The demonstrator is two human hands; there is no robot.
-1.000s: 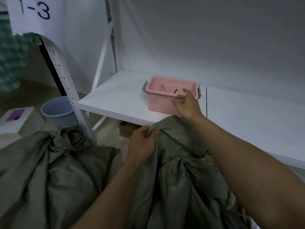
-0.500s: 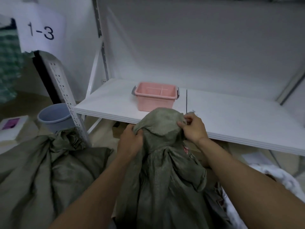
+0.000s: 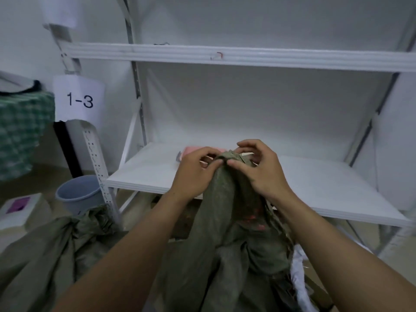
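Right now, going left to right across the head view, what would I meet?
White box with purple label, blue-grey bucket, left hand, right hand, both hands pinching the olive sack.

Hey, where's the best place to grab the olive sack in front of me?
Grip the olive sack at its bunched top, from above on either side, where the left hand and right hand pinch it: cloth gathers narrow there, hanging slack below.

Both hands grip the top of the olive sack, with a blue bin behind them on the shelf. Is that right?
Not quite: in the head view the bin is pink, not blue. The rest holds: left hand and right hand grip the top of the olive sack, with the bin behind them on the shelf.
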